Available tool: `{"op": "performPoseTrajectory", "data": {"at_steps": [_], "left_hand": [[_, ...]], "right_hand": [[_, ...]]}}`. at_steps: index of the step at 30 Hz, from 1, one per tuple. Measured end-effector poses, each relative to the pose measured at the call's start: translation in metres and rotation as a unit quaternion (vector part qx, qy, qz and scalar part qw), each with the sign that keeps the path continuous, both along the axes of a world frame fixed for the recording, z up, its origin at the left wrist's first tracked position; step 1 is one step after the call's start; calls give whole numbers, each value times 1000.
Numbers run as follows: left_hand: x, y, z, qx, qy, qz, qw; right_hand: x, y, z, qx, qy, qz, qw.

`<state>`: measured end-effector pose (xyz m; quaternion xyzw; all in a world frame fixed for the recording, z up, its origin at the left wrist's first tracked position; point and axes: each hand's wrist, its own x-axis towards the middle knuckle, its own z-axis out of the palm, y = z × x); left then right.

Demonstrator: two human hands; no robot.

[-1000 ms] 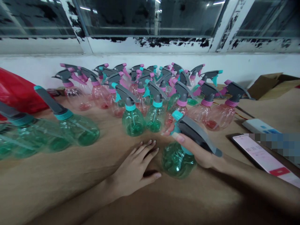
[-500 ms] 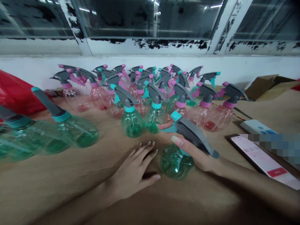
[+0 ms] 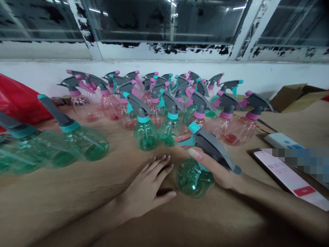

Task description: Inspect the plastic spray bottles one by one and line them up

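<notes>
My right hand (image 3: pixel 218 168) is wrapped round the neck of a green spray bottle (image 3: pixel 194 180) with a grey and turquoise trigger head. Its thumb lies across the near side, and the other fingers are partly hidden behind the head. The bottle is at the front, on or just over the table; I cannot tell which. My left hand (image 3: pixel 151 185) rests palm down on the wooden table (image 3: pixel 84 199), fingers stretched out, just left of that bottle and holding nothing. Beyond the hands stand two green spray bottles (image 3: pixel 146 135) with turquoise collars.
Several pink spray bottles (image 3: pixel 239 130) and some green ones crowd against the back wall. More green bottles (image 3: pixel 87 144) stand at left, before a red bag (image 3: pixel 23 99). At right are a phone (image 3: pixel 290 175), a white power strip (image 3: pixel 282 140) and an open cardboard box (image 3: pixel 298 97).
The whole view has shifted very slightly. Both hands and the held spray bottle keep the same pose and place.
</notes>
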<state>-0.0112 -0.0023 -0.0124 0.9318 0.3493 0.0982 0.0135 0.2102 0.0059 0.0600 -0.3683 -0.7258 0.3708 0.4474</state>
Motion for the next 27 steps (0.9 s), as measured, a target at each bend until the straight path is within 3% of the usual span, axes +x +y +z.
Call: {"op": "performPoseTrajectory", "data": {"at_steps": [20, 27], "left_hand": [[0, -1, 1, -1, 1, 0, 1000], [0, -1, 2, -4, -8, -2, 1000]], "right_hand": [[-3, -1, 5, 4, -21, 7, 1000], [-8, 0, 6, 24, -29, -25, 999]]}}
